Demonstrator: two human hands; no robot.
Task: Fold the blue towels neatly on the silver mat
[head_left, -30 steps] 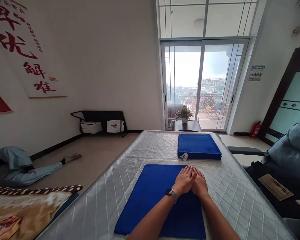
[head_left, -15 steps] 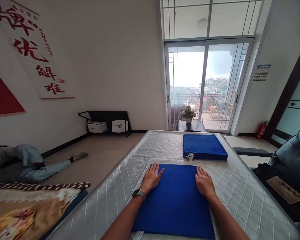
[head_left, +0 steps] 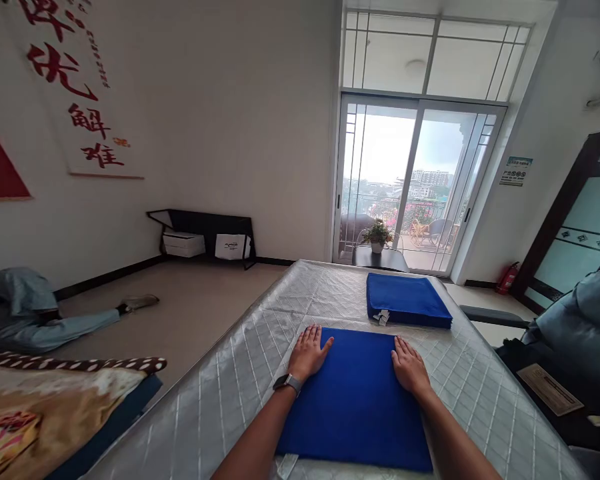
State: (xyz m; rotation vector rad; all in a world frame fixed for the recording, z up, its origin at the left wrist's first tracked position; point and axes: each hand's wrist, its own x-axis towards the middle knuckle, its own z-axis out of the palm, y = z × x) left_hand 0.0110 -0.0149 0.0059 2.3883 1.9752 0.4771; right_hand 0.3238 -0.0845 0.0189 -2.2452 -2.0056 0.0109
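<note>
A flat, square-folded blue cloth (head_left: 356, 400) lies in front of me on a silvery quilted surface (head_left: 230, 393). My left hand (head_left: 309, 352), with a watch (head_left: 287, 382) on its wrist, rests flat on the cloth's far left corner, fingers straight and thumb apart. Along the far right edge lies my right hand (head_left: 410, 365), also flat with fingers stretched out. At the cloth's near left corner a white tag (head_left: 287, 465) sticks out. Beyond it sits a neat stack of folded blue cloths (head_left: 407, 299) with white tags (head_left: 381, 317) at its near left corner.
To the left, a patterned blanket (head_left: 70, 400) covers a low bed, and a person's legs (head_left: 75, 327) stretch over the floor behind it. A dark bag with a tan label (head_left: 550, 389) and a grey-blue cushioned seat (head_left: 580, 333) are on the right. A potted plant (head_left: 377, 237) stands beyond.
The view has tilted and shifted slightly. My hands remain flat at the cloth's far corners, with no clear movement over it.
</note>
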